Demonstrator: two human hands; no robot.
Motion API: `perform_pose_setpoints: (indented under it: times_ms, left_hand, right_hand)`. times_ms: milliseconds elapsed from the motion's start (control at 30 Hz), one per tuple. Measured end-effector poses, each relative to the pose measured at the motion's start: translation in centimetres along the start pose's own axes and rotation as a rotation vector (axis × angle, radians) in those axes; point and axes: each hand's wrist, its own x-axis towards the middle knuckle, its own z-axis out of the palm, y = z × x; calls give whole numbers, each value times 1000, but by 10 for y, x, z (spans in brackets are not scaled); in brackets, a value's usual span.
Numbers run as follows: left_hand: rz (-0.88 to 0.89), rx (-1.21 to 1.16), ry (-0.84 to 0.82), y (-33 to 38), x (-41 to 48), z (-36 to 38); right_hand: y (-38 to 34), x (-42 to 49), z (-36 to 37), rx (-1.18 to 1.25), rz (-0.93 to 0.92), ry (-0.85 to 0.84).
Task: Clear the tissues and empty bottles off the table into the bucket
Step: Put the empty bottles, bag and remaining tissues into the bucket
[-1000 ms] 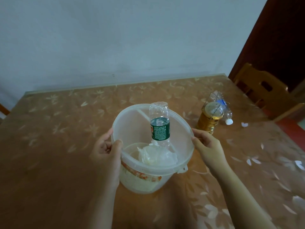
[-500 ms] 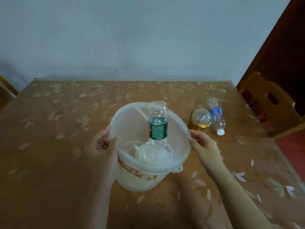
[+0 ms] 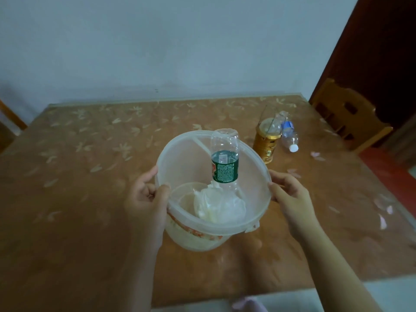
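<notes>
A translucent white bucket (image 3: 182, 167) is in the middle of the brown table (image 3: 78, 176). My left hand (image 3: 146, 199) grips its left rim and my right hand (image 3: 290, 194) grips its right rim. Inside stands a clear bottle with a green label (image 3: 225, 163), neck down, on crumpled white tissues (image 3: 218, 206). A second clear bottle with a blue label and white cap (image 3: 289, 134) lies on the table at the far right, past the bucket.
A gold lantern-like can (image 3: 267, 140) stands just beside the lying bottle. A wooden chair (image 3: 346, 115) is at the table's right side, another chair edge at the far left. The wall runs along the table's far edge; the near edge is close to me.
The view has pulled back and tilted, showing the table's near edge. The bucket appears lifted slightly between both hands; the grip is unchanged.
</notes>
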Motion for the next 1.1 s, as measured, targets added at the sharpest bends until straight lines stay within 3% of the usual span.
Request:
perform_pose_setpoints:
  times_ms: [300,700,1100]
  left_hand:
    - [-59,0,-234,-14,-57,-108]
    - [-67,-46,-425,8,-151,-154]
    - [-69,90,-568,43,-327,-247]
  right_hand:
    - [10,-167,27,45,133,163]
    - [-6,-317,-11,-9,132,380]
    - [-10,-531,-62,-50,168,508]
